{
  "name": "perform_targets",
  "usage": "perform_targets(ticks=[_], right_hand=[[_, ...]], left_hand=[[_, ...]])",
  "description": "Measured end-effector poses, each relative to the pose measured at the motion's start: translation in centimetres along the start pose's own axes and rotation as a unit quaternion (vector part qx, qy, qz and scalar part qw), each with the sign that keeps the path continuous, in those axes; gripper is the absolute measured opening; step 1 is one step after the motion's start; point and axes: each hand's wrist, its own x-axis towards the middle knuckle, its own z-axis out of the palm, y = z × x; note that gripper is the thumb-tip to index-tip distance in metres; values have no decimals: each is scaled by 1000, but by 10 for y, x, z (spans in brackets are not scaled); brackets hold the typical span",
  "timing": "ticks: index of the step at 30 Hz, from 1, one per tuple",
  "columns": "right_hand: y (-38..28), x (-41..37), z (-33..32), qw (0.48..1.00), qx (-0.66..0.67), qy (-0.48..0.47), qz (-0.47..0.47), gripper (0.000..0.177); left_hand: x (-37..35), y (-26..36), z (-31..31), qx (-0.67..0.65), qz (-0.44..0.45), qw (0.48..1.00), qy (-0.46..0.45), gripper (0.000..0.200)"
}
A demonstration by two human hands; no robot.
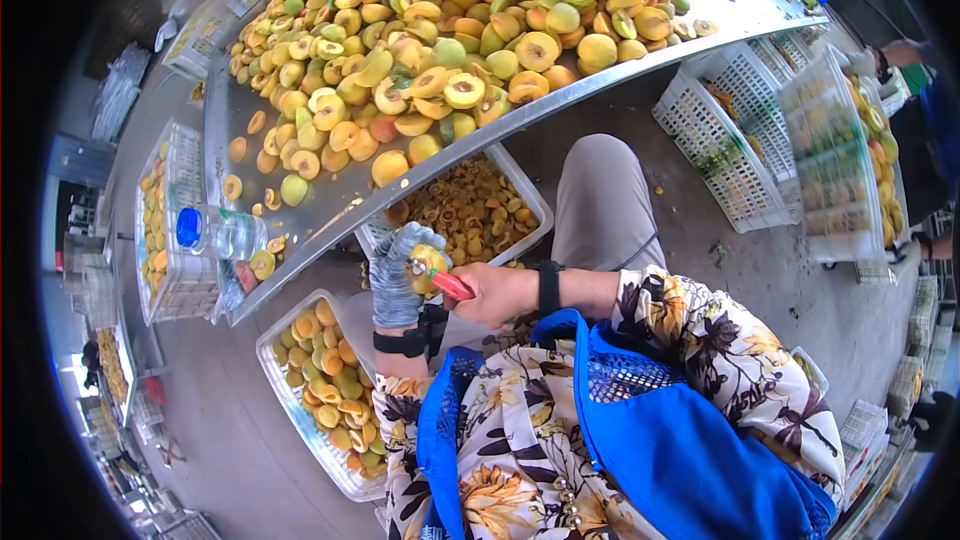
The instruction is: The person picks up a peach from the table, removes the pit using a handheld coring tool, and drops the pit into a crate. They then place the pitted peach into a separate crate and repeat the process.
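Observation:
My left hand [397, 278], in a grey knit glove, grips a yellow peach half [428, 266] just below the metal table's edge. My right hand [492, 294], bare with a black wristband, holds a red-handled pitting tool [448, 284] whose tip is pressed into the fruit. Both hands meet above my lap, over a white crate of pits and scraps [470, 208]. A heap of halved peaches [450, 30] covers the steel table [330, 215] in front of me.
A white crate of peach halves [325, 385] sits on the floor at my left. A water bottle with a blue cap [220, 232] lies on the table's near end. Empty and filled white crates [790, 135] stand at right, near another person [925, 90].

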Motion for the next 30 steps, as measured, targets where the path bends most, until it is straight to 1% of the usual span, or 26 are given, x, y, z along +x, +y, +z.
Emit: perform_targets(ticks=[2,3,4,5,6,7,9,10,12,13,14,15,16,17,19,20,21,23,24,25,26,27,28,29,30], right_hand=[[3,2,3,997,71,-4,16,15],[4,1,2,997,71,-2,16,15],[4,2,1,997,76,13,23,15],[5,4,4,996,82,19,32,16],[6,5,2,993,115,9,37,17],[14,9,2,996,86,14,0,17],[29,19,0,996,-23,40,-76,17],[33,19,4,997,-21,26,-75,17],[34,22,5,976,-149,88,-131,17],[35,22,3,976,-149,82,-133,17],[28,17,1,999,-12,15,-40,17],[22,13,-1,989,125,-50,58,18],[19,11,-3,973,192,-90,94,19],[17,10,-5,972,192,-94,96,19],[13,12,-9,933,305,-141,128,19],[12,14,-10,931,313,-146,120,19],[13,18,-8,930,312,-152,121,19],[18,25,-2,971,205,-67,99,23],[20,27,0,989,115,-33,82,23],[20,27,0,989,114,-36,83,23],[21,25,0,985,132,-48,96,22],[22,23,0,981,151,-60,110,21],[19,20,0,964,214,-92,126,21],[20,20,-1,964,213,-95,128,21],[20,21,-3,950,258,-120,125,22]], left_hand=[[6,-8,-2,-1,4,1000,4,12],[9,-11,-3,-2,16,1000,18,13],[14,-21,-1,9,83,994,71,11],[16,-28,5,46,189,976,98,10],[17,-31,9,67,218,969,98,13],[19,-30,7,90,249,959,100,15],[15,-14,3,56,71,994,67,20],[19,-15,1,-40,-43,997,58,25],[17,-12,-3,-48,-76,996,27,23],[14,-10,-4,-50,-89,995,6,22],[14,-14,-2,-51,-88,995,14,22],[14,-19,1,-16,16,999,47,20],[14,-23,3,21,119,990,79,18],[14,-24,2,21,119,989,85,18],[18,-21,2,28,117,988,96,18],[19,-19,4,19,91,988,124,20],[25,-23,-2,-60,11,986,152,19],[18,-16,7,-120,-45,979,157,17],[18,-18,7,-121,-43,979,161,17],[19,-22,5,-83,22,985,150,19],[18,-26,2,-45,85,986,139,22],[18,-28,-2,-45,85,985,144,22],[18,-29,-7,74,117,979,149,18],[21,-29,-10,192,149,958,150,18],[26,-31,-12,136,131,973,132,25]])
